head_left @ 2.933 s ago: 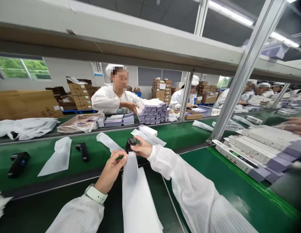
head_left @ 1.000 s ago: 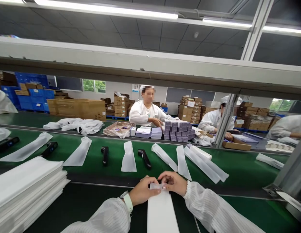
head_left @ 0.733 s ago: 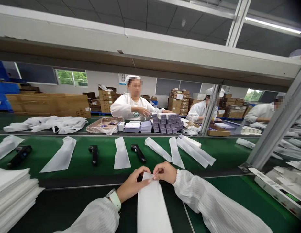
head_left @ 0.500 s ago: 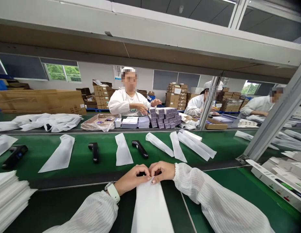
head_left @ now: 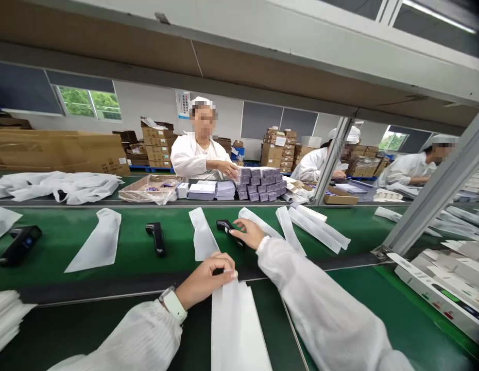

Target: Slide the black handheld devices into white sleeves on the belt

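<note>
My left hand [head_left: 208, 281] pinches the top end of a thin white bag [head_left: 224, 330], which lies over a stack of similar white bags [head_left: 249, 330] in front of me. Out over the green belt, my right hand [head_left: 249, 233] has its thumb and fingers around the body of a black gun-shaped thermometer [head_left: 224, 225]. That thermometer still rests on the belt, its handle partly hidden by the hand. To its left lie a white bag [head_left: 203, 234], another black gun-shaped thermometer [head_left: 155, 238] and, farther off, a third thermometer [head_left: 21, 245].
More white bags [head_left: 96, 242] lie spaced along the green belt [head_left: 135, 216]. Flat printed boxes [head_left: 436, 288] are piled at right, by a slanted metal post [head_left: 428, 196]. White sheets [head_left: 7, 319] stack at left. Across the belt, a person [head_left: 201, 154] handles small purple boxes [head_left: 258, 183].
My right hand has left the bag's top and moved forward to the black thermometer on the belt. My left hand keeps its pinch, slightly lower left. Belt items have shifted slightly right in view.
</note>
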Available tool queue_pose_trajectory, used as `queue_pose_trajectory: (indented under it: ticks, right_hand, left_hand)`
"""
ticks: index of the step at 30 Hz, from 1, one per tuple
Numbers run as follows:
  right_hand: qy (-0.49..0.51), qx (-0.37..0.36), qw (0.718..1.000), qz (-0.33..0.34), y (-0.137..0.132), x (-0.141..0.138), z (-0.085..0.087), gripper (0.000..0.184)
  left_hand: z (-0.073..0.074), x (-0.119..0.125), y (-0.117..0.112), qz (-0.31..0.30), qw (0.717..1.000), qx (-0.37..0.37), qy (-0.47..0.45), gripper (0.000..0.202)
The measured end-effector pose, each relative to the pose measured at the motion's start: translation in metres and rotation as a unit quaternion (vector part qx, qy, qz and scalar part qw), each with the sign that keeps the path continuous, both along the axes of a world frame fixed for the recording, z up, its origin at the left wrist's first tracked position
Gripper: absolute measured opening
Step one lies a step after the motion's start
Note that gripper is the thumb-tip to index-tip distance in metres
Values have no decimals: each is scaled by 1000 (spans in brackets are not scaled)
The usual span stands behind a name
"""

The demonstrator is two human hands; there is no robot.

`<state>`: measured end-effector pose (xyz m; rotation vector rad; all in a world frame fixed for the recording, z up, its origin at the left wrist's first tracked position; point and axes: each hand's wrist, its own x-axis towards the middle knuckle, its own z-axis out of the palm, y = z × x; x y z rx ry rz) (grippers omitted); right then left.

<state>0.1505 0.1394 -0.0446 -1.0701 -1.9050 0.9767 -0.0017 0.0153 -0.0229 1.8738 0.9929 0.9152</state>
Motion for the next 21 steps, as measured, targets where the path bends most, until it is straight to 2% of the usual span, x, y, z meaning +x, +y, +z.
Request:
queue_pose_trajectory:
  ticks: [2, 4, 6, 9, 12, 14, 17, 21]
  right_hand:
    - [33, -32, 996, -77, 17, -16, -10, 47]
    - [82, -65, 992, -77, 27, -26, -15, 51]
    - [130, -82, 987, -50, 27, -28, -12, 53]
    - [216, -105, 971, 5, 9, -15, 8, 66]
    - [338, -140, 924, 111, -20, 5, 31, 80]
    - [395, -165, 890, 160, -37, 15, 41, 86]
    - [409, -182, 875, 182, -53, 20, 44, 80]
    - [413, -188, 874, 176, -58, 22, 40, 58]
  left_hand:
    - [-7, 2, -1, 29, 999, 15, 21, 25]
    - [-11, 2, -2, 55, 997, 24, 38, 25]
    - [-10, 2, -4, 61, 997, 31, 46, 24]
    - [-6, 3, -8, 58, 997, 40, 40, 23]
    - [-2, 4, -11, 56, 997, 29, 42, 23]
    - [-2, 5, -14, 54, 997, 19, 50, 22]
    - [-2, 9, -18, 49, 997, 23, 59, 19]
    - [1, 17, -24, 33, 998, 26, 53, 18]
